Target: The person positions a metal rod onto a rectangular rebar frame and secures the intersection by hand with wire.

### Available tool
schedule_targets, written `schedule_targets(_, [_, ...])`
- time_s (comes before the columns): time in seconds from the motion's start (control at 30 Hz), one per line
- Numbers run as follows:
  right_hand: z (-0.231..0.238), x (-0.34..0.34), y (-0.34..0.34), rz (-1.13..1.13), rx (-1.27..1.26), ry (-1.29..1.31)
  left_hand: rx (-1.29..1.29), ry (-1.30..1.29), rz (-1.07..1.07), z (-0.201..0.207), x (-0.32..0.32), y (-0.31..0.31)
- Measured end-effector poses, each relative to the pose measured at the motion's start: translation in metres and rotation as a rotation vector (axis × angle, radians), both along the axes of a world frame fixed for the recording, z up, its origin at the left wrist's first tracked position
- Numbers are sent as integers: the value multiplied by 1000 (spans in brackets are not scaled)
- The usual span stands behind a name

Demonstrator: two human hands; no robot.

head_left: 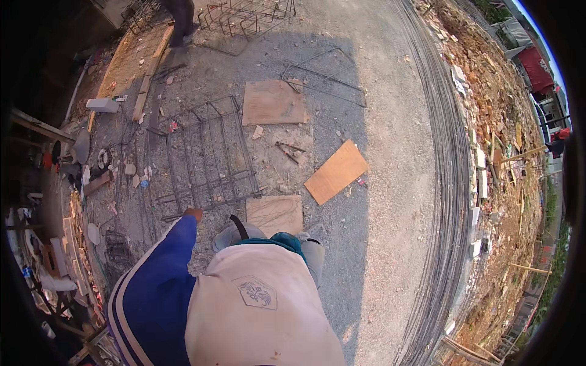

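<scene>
My left hand [194, 213] shows small at the end of a blue sleeve, beside the near edge of a rebar cage [210, 152] lying on the gravel. It overlaps the cage's near bar, but its fingers are too small to make out, and I cannot tell whether it grips the bar. My right hand is out of sight. A black strap-like strip [239, 226] curves up beside my legs. Ahead of me lies a rusty tool [289, 152] with two spread arms, resembling pincers. A tilted plywood piece [336, 172] rests to its right.
Two more boards, one farther off [274, 102] and one by my feet [274, 213], lie on the ground. A bent rebar frame [326, 78] is beyond them. Long steel bars [448, 183] run along the right. At the far left, a person's leg [182, 24] stands near more cages [244, 17].
</scene>
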State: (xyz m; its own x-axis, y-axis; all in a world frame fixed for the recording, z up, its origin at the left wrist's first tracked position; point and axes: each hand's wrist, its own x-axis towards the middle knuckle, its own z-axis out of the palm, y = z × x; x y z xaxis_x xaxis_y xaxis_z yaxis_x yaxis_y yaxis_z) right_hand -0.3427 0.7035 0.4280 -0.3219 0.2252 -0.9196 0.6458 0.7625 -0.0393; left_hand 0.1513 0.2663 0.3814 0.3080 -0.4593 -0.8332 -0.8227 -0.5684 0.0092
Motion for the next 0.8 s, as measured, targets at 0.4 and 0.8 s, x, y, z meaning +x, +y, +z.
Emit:
schedule_targets(0.4, [136,-495,-494,232,-734,592,-513,541,-63,139,-329,-138])
schedule_targets(0.8, [1,-402,-665,619,-17,121,20,237,-171,-16,-363,-431])
